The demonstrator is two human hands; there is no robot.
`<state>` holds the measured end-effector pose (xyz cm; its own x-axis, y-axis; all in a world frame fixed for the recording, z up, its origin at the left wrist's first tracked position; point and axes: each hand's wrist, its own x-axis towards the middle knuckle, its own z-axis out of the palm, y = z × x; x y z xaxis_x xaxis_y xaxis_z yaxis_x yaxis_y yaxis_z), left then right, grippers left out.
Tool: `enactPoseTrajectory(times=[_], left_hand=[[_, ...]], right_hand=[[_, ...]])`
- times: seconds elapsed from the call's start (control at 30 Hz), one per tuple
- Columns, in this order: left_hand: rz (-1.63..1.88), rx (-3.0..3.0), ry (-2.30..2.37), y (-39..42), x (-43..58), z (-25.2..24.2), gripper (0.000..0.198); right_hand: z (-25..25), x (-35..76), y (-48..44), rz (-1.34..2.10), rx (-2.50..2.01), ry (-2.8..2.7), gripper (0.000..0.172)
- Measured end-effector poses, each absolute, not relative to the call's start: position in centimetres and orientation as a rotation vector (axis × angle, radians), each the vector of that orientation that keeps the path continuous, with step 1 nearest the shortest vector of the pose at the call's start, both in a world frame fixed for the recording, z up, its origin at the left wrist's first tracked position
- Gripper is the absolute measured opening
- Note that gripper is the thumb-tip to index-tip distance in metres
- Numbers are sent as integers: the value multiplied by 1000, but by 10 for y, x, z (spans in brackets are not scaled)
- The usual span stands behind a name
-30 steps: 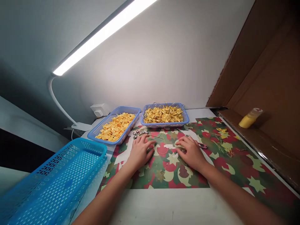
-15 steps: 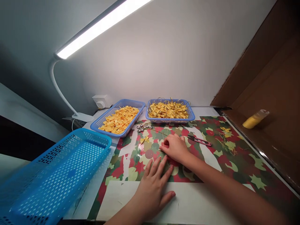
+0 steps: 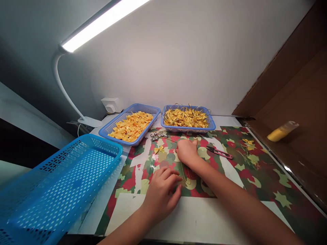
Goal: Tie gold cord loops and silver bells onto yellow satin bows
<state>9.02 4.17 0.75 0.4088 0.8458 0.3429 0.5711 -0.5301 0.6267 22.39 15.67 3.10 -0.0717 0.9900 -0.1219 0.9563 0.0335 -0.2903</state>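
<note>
My right hand [image 3: 187,151] is over the camouflage-patterned sheet, its fingers curled downward and their tips hidden under it. A thin gold cord [image 3: 188,181] comes out from beneath it in a long loop toward me. Loosely bent and apart, the fingers of my left hand [image 3: 163,190] hold nothing, close to the near end of that loop. A small gold ribbon bow [image 3: 159,149] lies left of my right hand. Behind the bow is a little cluster of silver bells [image 3: 158,136]. Thread snips [image 3: 219,152] with a pink handle rest on the right.
Two blue-violet baskets stand at the back: a left basket [image 3: 102,132] of yellow bows and a right basket [image 3: 189,129] of gold bows with cords. A larger blue basket [image 3: 76,183] is at left, below a lamp [image 3: 57,76]. Gold scraps [image 3: 248,144] and a yellow-filled tube [image 3: 282,131] lie right.
My right hand has moved slightly away from me and turned over, uncovering the cord loop. My left hand has lifted from flat on the sheet, its fingers now bent. The view has shifted a little.
</note>
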Motion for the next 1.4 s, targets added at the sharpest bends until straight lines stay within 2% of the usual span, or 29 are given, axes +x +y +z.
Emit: enactPoseTrajectory(times=[0.27,0.37,0.47,0.57,0.7,0.9,1.1,1.2,1.3,1.4], left_hand=[[951,1853,1299,65,82,11,13],[1005,1615,1258,77,93,12,24],[1010,1348,983,91,113,13,32],[888,1122,751,105,133,11,25],[802,1091,702,119,148,6,37],[761,1127,738,122,153,-1,39],[756,1133,753,121,152,-8,38],[737,1109,741,122,151,-8,38],[720,1083,731,122,151,-6,38],[715,1079,730,121,151,-4,40]], right_hand=[[18,255,140,720,-1575,-2074,19],[20,268,130,888,-1365,-1925,21],[21,274,118,1015,-1225,-1762,30],[18,280,113,1077,-1169,-1591,36],[11,291,114,1109,-1169,-1393,40],[1,305,112,1195,-1197,-1215,40],[-11,345,127,893,-1316,-946,45],[-9,358,125,731,-1392,-922,35],[-1,349,113,630,-1437,-1264,18],[4,332,103,569,-1322,-1732,17]])
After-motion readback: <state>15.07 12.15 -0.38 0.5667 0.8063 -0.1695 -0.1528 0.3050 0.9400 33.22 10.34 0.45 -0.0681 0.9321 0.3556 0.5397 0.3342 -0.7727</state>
